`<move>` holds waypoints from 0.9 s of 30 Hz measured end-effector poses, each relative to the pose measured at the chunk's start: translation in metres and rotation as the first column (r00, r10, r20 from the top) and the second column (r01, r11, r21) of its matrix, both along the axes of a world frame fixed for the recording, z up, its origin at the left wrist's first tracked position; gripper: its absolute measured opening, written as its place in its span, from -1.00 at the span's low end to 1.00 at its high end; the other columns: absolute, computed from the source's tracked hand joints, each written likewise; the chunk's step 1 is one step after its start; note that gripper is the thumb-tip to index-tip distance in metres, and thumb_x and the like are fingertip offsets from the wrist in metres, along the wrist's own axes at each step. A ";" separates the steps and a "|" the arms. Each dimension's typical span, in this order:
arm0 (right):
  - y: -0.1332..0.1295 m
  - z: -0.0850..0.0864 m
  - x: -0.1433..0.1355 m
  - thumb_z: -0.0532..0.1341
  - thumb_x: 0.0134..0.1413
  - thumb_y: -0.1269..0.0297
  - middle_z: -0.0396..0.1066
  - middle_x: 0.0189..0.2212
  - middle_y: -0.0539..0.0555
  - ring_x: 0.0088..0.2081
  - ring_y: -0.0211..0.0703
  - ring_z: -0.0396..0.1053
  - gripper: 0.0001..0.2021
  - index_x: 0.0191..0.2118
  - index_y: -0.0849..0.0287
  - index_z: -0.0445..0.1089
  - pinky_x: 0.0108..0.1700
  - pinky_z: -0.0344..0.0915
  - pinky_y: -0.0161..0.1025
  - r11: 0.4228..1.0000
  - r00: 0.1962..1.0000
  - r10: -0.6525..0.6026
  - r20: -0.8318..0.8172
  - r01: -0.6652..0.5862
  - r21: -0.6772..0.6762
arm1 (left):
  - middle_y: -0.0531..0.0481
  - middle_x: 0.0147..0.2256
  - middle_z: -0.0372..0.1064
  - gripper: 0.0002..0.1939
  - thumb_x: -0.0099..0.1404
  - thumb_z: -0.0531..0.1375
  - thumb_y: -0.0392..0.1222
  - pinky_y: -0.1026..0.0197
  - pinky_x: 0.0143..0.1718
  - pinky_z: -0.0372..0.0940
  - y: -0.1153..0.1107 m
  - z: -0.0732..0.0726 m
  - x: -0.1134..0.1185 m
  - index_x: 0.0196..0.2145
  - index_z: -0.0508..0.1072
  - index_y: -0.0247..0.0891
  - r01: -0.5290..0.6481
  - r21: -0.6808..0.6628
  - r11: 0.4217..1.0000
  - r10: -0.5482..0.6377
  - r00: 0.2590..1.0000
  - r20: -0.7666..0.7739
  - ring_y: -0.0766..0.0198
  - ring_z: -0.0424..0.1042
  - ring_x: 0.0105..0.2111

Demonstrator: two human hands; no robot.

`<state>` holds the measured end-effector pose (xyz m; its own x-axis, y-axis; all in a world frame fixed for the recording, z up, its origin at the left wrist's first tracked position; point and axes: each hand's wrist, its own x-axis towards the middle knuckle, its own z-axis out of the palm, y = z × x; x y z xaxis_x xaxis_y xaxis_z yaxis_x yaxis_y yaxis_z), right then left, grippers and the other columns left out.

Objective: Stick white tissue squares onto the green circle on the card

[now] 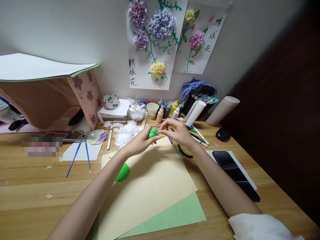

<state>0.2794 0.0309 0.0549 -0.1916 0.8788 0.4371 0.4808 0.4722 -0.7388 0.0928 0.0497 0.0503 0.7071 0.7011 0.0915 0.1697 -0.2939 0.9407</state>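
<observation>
Head view on my feed gave me both hands over the far end of a cream sheet (155, 190), which lay across a green sheet (175, 218) on the wooden table (27, 213). I saw the left hand (143, 137) grasping a shiny green lump (152, 133), its thumb along the near side, and the lump was up between the two hands. The right hand (178, 131) was bent in from the other side, thumb and fingertips drawn close together just beside the lump; I could not tell whether they pinched anything. A flat green patch (123, 172) lay on the cream sheet, beside the left forearm. Beyond the hands I made out white scraps (126, 134), a paper cup (152, 110) and small bottles (160, 114), with a roll of tape (111, 101) farther left. Two blue brushes (74, 159) rested partly on white paper at the left, while at the right a dark phone (226, 162) lay partly over another white sheet, nearer to me than a black mouse (223, 134). Flower pictures (151, 55) hung on the wall above
</observation>
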 end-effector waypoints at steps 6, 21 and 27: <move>-0.002 -0.001 -0.001 0.24 0.04 0.23 0.39 -0.46 0.02 -0.41 -0.20 0.28 -0.89 -0.41 0.14 0.43 -0.32 0.22 -0.24 0.986 0.994 -0.102 -0.029 0.105 0.126 | 0.02 -0.33 0.28 -0.73 0.28 0.09 -0.04 0.25 -0.31 0.26 0.001 0.004 0.000 -0.16 0.23 -0.26 -0.041 -0.014 0.999 0.041 0.999 -0.001 0.32 0.33 -0.34; 0.002 0.000 0.008 0.28 -0.03 0.18 0.52 -0.44 0.03 -0.44 -0.20 0.44 -0.79 -0.28 0.15 0.54 -0.36 0.38 -0.24 0.947 0.952 0.115 -0.284 -0.192 -0.258 | -0.04 -0.30 0.33 -0.54 0.29 0.08 -0.03 0.27 -0.41 0.28 0.003 0.000 -0.006 0.08 0.14 -0.26 0.107 -0.148 0.983 -0.089 0.989 0.121 0.38 0.32 -0.44; -0.002 0.004 0.014 0.33 -0.09 0.20 0.48 -0.50 0.01 -0.48 -0.23 0.35 -0.66 -0.12 0.13 0.50 -0.47 0.26 -0.30 0.910 0.963 0.236 -0.132 -0.267 -0.318 | 0.02 -0.43 0.30 -0.49 0.29 0.08 -0.01 0.28 -0.46 0.23 0.000 -0.002 -0.002 0.12 0.14 -0.28 0.111 -0.201 0.973 -0.082 0.986 0.148 0.40 0.28 -0.51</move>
